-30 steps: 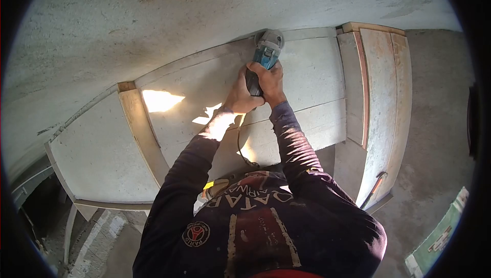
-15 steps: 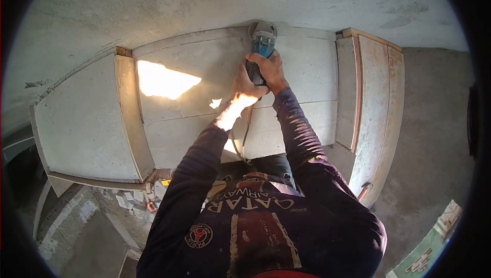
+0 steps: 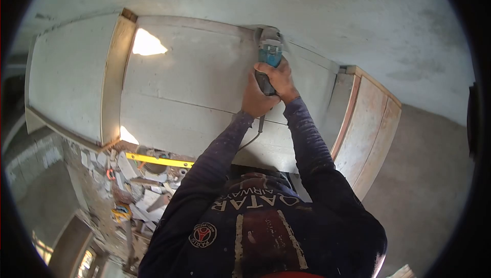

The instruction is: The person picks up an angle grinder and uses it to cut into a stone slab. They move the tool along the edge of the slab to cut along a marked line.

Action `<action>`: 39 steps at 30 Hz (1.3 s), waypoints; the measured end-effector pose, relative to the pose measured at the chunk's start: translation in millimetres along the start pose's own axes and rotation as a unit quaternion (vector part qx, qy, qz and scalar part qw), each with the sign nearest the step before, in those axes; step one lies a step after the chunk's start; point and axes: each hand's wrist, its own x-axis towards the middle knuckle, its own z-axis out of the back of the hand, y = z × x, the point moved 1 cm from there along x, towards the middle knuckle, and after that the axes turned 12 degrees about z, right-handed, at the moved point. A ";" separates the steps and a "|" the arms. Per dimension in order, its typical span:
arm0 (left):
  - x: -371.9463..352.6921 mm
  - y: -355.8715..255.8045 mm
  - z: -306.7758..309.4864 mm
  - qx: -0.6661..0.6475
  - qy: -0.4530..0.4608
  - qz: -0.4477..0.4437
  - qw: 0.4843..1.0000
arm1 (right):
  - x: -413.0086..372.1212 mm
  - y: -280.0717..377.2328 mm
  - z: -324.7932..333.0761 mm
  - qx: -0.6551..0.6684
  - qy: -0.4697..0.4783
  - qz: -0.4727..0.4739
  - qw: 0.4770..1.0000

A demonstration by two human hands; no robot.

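A blue and grey angle grinder (image 3: 270, 53) is held by both hands, its disc end against the far edge of a pale panel surface (image 3: 194, 68), where the panel meets the wall. My left hand (image 3: 260, 96) wraps the dark rear body of the tool from the left. On the right side, my right hand (image 3: 280, 77) grips higher up, near the blue part, with the thumb across it. A cord (image 3: 261, 124) runs from the back end of the grinder towards my body. The disc itself is blurred.
Boxed panels with wooden edges stand at the left (image 3: 76, 78) and right (image 3: 365, 124). A yellow level (image 3: 161, 160) lies over rubble and broken pieces (image 3: 148, 191) at the lower left. A rough wall (image 3: 327, 12) runs along the far side.
The view has turned and shifted, bringing the yellow level and rubble into sight. The grinder, with both hands still on it, sits slightly further right; the sunlight has left my left forearm.
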 end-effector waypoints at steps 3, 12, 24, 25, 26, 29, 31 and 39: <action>-5.4 -0.2 -9.3 0.032 -0.037 -0.015 0.999 | -0.7 -0.3 7.8 0.009 0.020 -0.025 0.999; -12.6 -2.1 -5.0 -0.035 -0.061 0.044 0.997 | 7.9 -12.5 0.2 -0.007 0.092 -0.024 0.995; 0.3 4.3 -4.0 -0.034 -0.053 0.031 0.998 | 18.3 -7.1 -3.5 0.000 0.081 -0.053 0.995; 0.4 3.5 0.2 -0.030 -0.047 0.028 0.998 | 18.0 -7.4 -6.3 0.012 0.071 -0.054 0.996; 0.0 3.3 4.5 -0.027 -0.039 0.027 0.999 | 17.0 -8.0 -9.2 0.024 0.060 -0.057 0.996; 3.3 2.5 20.0 0.008 -0.006 0.054 0.998 | 15.2 -7.8 -20.2 0.041 0.034 -0.070 0.996; 3.1 0.2 30.5 0.016 0.001 0.057 0.998 | 14.0 -6.0 -28.2 0.060 0.023 -0.071 0.995; 9.1 -1.1 56.1 0.073 0.022 0.049 0.996 | 11.6 1.0 -49.9 0.148 -0.035 -0.071 0.986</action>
